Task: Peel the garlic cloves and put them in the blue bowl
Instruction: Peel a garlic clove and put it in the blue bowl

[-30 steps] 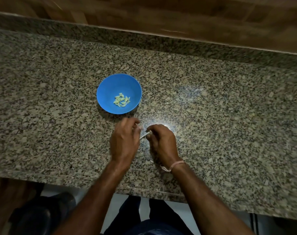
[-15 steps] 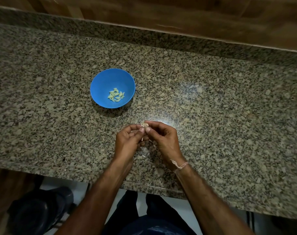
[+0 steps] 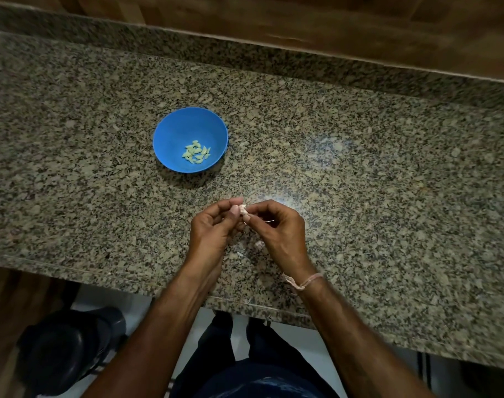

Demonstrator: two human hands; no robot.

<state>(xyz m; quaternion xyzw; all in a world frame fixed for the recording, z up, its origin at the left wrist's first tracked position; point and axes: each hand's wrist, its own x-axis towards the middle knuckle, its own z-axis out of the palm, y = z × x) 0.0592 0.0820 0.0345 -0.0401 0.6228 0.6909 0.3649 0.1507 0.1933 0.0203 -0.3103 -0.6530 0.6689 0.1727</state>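
A small pale garlic clove [image 3: 242,209] sits pinched between the fingertips of both hands, held just above the granite countertop [image 3: 360,196]. The left hand [image 3: 216,228] curls its thumb and forefinger onto the clove from the left, and the right hand [image 3: 276,228] meets it from the right with thumb and forefinger closed on the same piece, the other fingers bent inward. A thin pale sliver, too small to identify, shows by the right hand's curled fingers. Below the hands, a few whitish skin scraps [image 3: 258,245] lie on the stone. A pinkish thread band [image 3: 304,282] circles the right wrist. Farther out, beyond the hands and to the left, the blue bowl [image 3: 173,133] stands on the counter, well apart from them, with a small heap of peeled cloves [image 3: 196,152] on its bottom. A dark rounded object [image 3: 67,349] sits on the floor at lower left.
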